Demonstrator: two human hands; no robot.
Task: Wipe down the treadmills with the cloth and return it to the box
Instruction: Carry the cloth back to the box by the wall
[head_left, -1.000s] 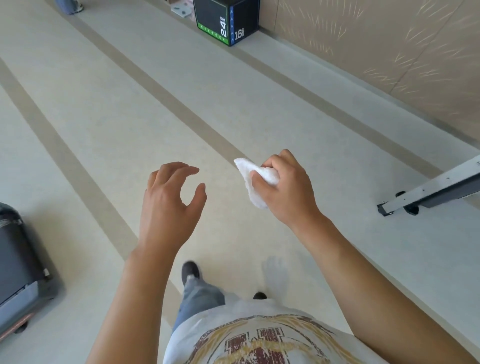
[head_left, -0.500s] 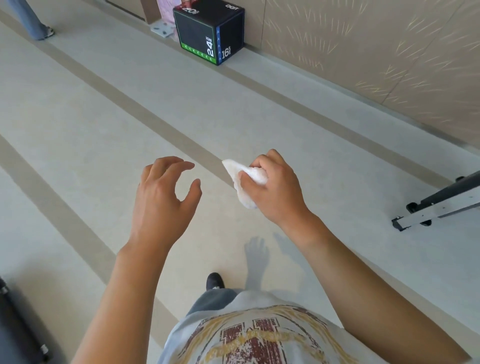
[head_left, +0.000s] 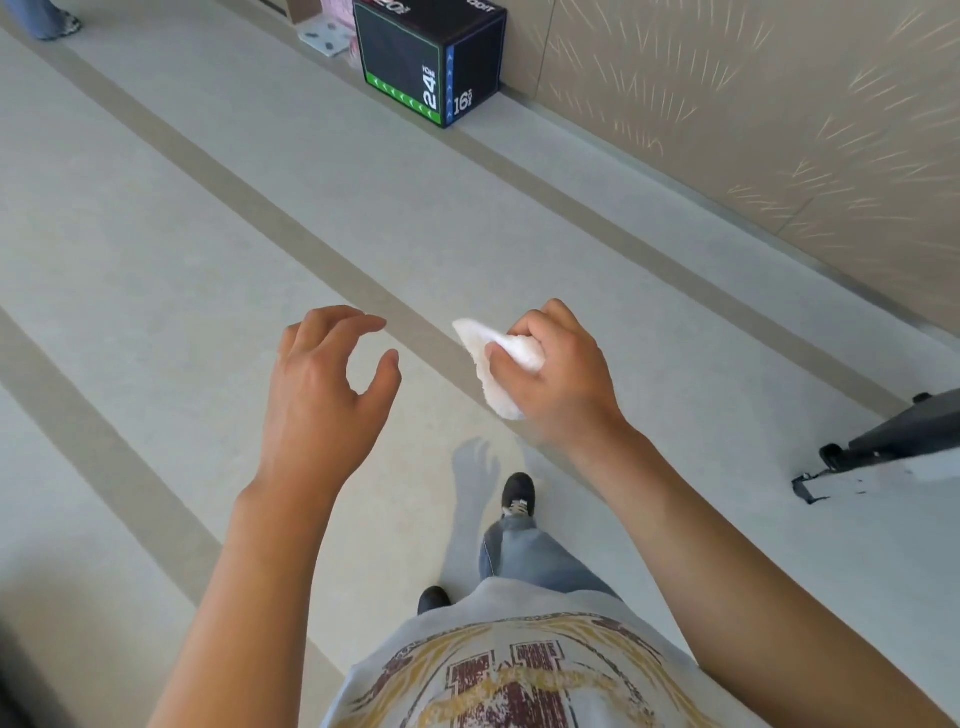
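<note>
My right hand (head_left: 558, 371) grips a bunched white cloth (head_left: 498, 364) in front of my chest, above the floor. A corner of the cloth sticks out to the left past my thumb. My left hand (head_left: 322, 384) hangs beside it with fingers loosely curled and holds nothing. The two hands are apart. A black box (head_left: 431, 60) with a green strip and the numbers 24 and 16 stands on the floor by the wall, far ahead. The end of a treadmill (head_left: 883, 457) shows at the right edge.
Pale floor with darker stripes runs diagonally ahead. A beige patterned wall (head_left: 753, 119) closes the right side. Someone's legs (head_left: 47, 21) stand at the far top left. Small items (head_left: 324, 39) lie left of the black box. My feet (head_left: 519, 493) are below my hands.
I have walked forward: the black box looks larger and nearer, and the dark machine at the lower left has dropped out of view. Both hands keep the same pose, cloth still held.
</note>
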